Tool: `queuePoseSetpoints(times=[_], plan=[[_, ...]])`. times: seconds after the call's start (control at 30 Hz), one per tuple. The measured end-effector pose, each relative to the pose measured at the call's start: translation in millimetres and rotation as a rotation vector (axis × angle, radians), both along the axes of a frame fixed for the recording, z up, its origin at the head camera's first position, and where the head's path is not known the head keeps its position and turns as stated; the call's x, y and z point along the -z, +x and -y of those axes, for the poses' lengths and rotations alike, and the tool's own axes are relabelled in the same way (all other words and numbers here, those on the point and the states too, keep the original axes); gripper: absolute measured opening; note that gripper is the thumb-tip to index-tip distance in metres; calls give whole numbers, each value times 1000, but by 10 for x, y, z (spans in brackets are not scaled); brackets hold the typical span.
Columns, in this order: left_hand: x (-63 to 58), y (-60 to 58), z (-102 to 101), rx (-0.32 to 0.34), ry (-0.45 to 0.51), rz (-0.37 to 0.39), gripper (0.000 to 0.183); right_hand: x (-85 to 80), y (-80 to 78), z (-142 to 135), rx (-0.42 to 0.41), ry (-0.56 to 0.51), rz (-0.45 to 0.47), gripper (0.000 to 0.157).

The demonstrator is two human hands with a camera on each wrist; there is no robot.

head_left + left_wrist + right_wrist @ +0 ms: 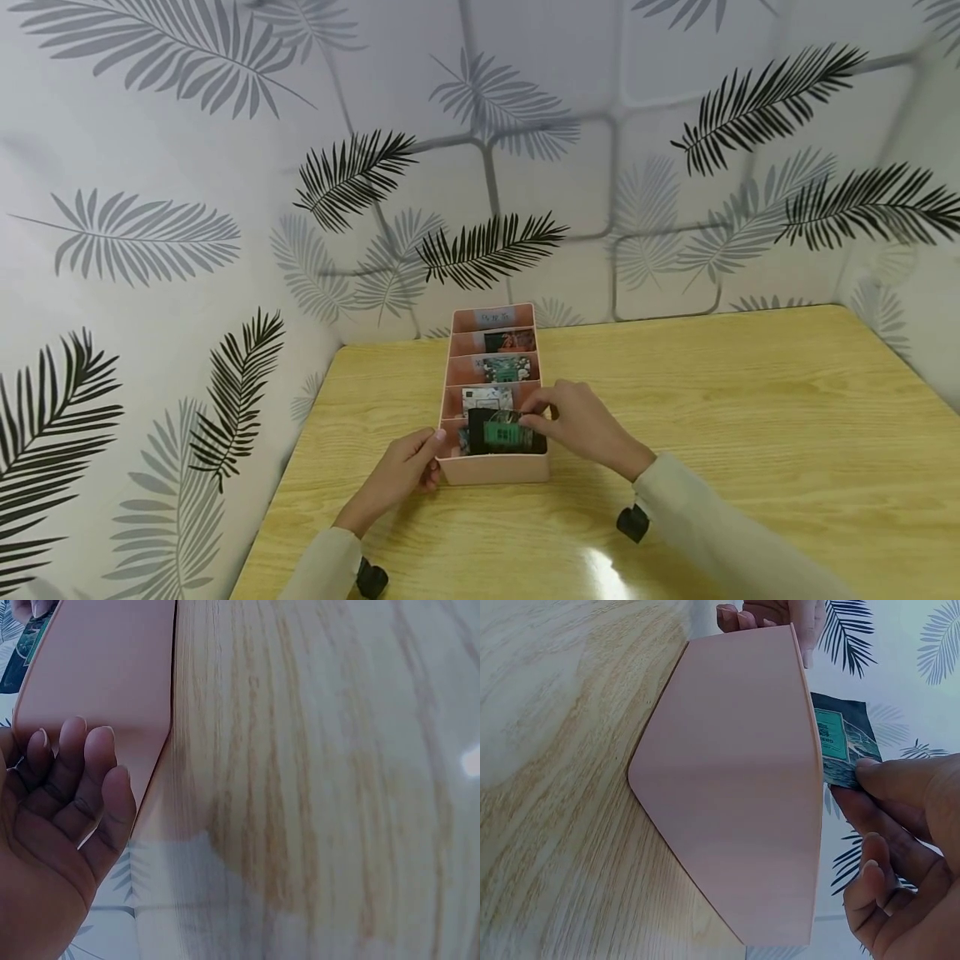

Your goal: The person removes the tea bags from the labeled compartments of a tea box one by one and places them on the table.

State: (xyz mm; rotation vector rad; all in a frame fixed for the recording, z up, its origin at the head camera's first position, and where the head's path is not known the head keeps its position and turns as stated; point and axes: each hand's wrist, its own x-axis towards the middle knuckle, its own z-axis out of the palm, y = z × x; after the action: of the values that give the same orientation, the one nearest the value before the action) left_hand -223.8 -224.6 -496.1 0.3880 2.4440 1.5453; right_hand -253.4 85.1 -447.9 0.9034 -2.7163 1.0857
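A long pink divided box (493, 472) stands on the table with its short front wall facing me. My right hand (581, 423) pinches the right upper corner of a dark packet with a green label (501, 432), between thumb and index finger. That packet stands up in the front compartment, and in the right wrist view its top rises above the box rim. At the box's front left corner, my left hand (405, 468) grips the wall, thumb over the rim and fingers bent against the outside. A white packet (486, 400) sits in the compartment just behind.
Farther back in the box are a green patterned packet (510, 368) and a dark red one (516, 340). The rearmost compartment shows a printed label (497, 317). The wooden table (750, 400) extends right, and a leaf-patterned wall covering (570, 283) rises behind its back edge.
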Motion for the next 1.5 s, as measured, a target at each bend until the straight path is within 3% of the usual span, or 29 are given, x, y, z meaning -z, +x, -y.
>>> queuePoseSetpoints(times=[0.3,0.67,1.5], plan=[[0,-22,12,-23,-19,-4,53,-98,13,-88,32,-64,17,7],[-12,-16,79,35,-51,-4,48,-145,10,-202,79,-115,-13,9],[33,-2,67,18,15,32,52,-245,-13,-512,154,-157,-52,9]])
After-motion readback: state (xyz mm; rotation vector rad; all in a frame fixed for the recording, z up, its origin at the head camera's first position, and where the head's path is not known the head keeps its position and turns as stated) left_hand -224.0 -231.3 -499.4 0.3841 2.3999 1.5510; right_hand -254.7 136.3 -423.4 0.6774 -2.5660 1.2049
